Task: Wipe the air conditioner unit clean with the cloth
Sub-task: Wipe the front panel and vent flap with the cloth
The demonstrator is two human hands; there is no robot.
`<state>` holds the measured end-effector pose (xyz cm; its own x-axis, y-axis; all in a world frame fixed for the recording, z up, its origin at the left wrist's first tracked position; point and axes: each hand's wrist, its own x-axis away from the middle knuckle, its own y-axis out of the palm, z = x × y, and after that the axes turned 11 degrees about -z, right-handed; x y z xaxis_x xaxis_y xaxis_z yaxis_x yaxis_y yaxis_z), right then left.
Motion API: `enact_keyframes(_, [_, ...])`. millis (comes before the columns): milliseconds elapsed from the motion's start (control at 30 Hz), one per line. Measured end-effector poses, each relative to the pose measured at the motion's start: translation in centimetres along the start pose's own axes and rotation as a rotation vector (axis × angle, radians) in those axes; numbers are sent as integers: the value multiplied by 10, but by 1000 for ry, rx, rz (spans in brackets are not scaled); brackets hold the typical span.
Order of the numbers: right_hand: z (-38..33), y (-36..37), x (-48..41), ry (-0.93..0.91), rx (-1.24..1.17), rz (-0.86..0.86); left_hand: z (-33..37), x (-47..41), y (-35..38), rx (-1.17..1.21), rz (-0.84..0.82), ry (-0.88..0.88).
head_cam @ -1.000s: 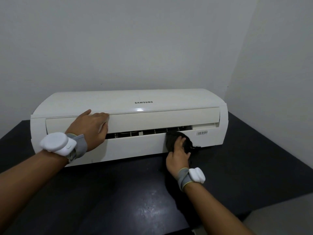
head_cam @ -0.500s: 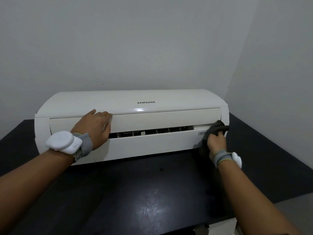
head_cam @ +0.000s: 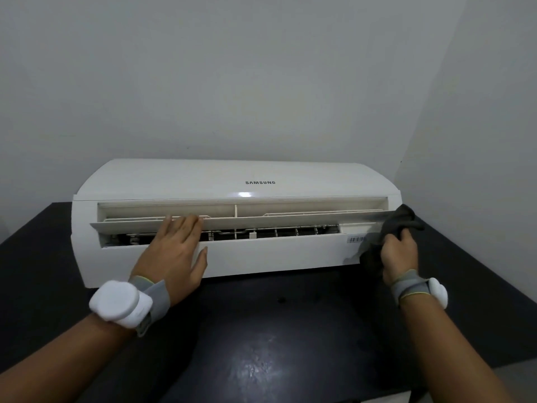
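**Wiping the right end of the open flap**

Mid-task, by the look of it: working the cloth (head_cam: 402, 221) at the far-right corner of the air conditioner unit (head_cam: 232, 175), with most of the front probably not yet covered. Lies lengthwise on a dark table (head_cam: 261, 344) against a grey wall (head_cam: 261, 82), front toward the camera, with the louvre flap (head_cam: 290, 221) swung out above the dark vent slot (head_cam: 290, 231).

Pressing on the flap's left part with the left hand (head_cam: 177, 251): laid flat, with straight fingers (head_cam: 186, 225) close together on the flap and the thumb spread over the lower panel, gripping nothing. Seems to be steadying the flap rather than wiping.

Clamped round the dark grey cloth with the right hand (head_cam: 396, 251), curling the fingers and bunching the fabric into a wad. Touches the flap's right tip and the unit's right end with the top of that wad, just right of the barcode sticker (head_cam: 356, 239). Cannot tell where the cloth's lower part ends behind the hand.

Well apart, one at each side of the unit, each wearing a white wrist device (head_cam: 116, 303) on a grey strap.

Next, likely: drawing the cloth leftward along the flap or into the slot beneath. Calls for steady counter-pressure from the left hand so as not to flex the thin flap, and for a light touch near the small parts inside the slot.
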<state>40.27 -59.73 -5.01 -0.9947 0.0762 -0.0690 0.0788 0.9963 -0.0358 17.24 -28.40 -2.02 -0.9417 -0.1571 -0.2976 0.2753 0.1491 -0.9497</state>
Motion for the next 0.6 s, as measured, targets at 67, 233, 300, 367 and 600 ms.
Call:
enact_keyframes(67, [-6, 0, 1, -66, 72, -16, 2, 5, 4, 3, -15, -6])
enact_keyframes(233, [-22, -1, 8, -191, 311, -122, 5, 13, 8, 10, -51, -7])
enact_keyframes(300, [-26, -2, 10, -244, 405, -154, 6, 17, 10, 10, -62, -11])
enact_keyframes(367, [-27, -3, 11, -262, 512, -186, 7, 21, 13, -3, -74, -17])
enact_keyframes(600, [-22, -8, 11, -230, 865, -407, 8, 31, 22, -21, -101, -17])
